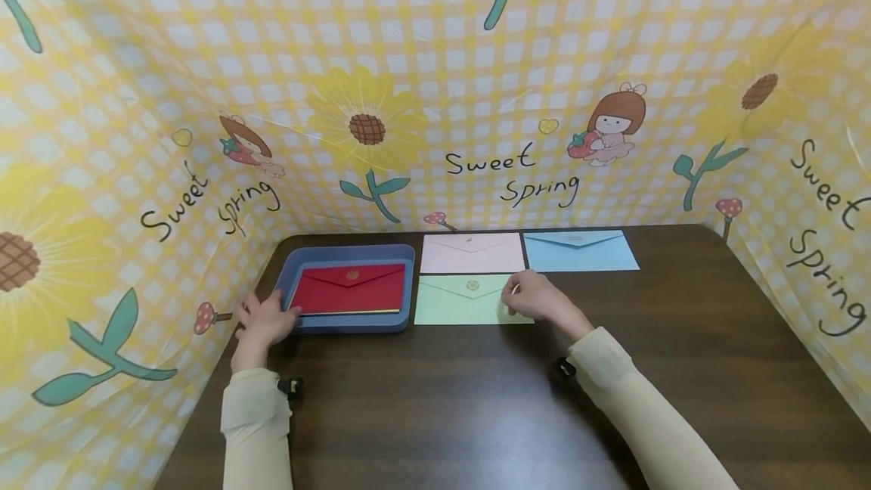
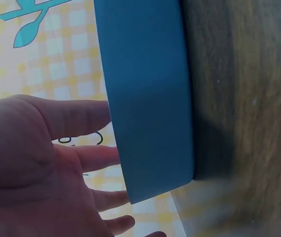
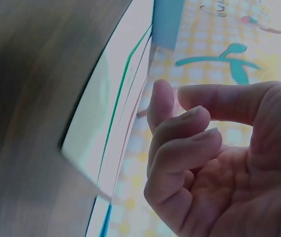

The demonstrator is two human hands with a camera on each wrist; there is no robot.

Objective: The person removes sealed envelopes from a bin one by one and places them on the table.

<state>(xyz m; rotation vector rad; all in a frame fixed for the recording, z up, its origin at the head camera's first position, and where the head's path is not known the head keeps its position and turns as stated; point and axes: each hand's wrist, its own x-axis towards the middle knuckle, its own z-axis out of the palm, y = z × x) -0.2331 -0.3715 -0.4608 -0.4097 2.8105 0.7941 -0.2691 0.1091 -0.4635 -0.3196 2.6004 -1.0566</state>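
My left hand (image 1: 268, 317) is at the near left corner of a blue tray (image 1: 354, 326), its thumb reaching over the rim. In the left wrist view its spread fingers (image 2: 98, 158) meet the tray's side (image 2: 145, 98), and some tips are hidden behind it. A red envelope (image 1: 354, 293) with a gold seal lies inside the tray, with a thin yellow edge showing below it. Over the right end of a light green envelope (image 1: 456, 308) is my right hand (image 1: 537, 295). Its fingers are curled, thumb and index tips close together, and nothing shows between them.
Behind the green envelope lies a pink envelope (image 1: 472, 257), with a blue envelope (image 1: 581, 254) to its right. All rest on a dark wooden table (image 1: 435, 399). Yellow checked cloth (image 1: 435, 82) rises around the back and both sides.
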